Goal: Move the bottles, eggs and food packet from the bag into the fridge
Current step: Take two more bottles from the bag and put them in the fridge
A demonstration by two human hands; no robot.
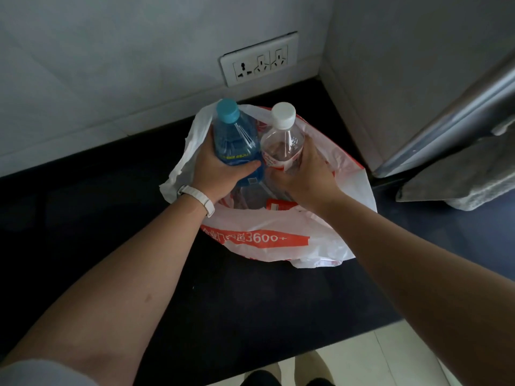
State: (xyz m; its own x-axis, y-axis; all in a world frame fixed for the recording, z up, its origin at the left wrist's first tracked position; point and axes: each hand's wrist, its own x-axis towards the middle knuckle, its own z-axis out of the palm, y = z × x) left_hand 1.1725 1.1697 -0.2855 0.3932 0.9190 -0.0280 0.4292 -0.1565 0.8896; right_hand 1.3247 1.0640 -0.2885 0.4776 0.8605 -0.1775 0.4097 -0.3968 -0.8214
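A white and orange plastic bag (278, 240) stands open on the dark counter (97, 218). My left hand (217, 168) grips a blue bottle (237, 140) with a teal cap, its lower part still inside the bag's mouth. My right hand (303, 174) grips a clear bottle (282, 143) with a white cap and a red-and-white label, right beside the blue one. A red food packet (280, 204) shows inside the bag between my wrists. Eggs are hidden from view.
A tiled wall with a white socket plate (259, 61) rises behind the bag. At the right stand a metallic slanted panel (451, 118) and a grey cloth (468, 174). Pale floor tiles (376, 358) lie below the counter's front edge.
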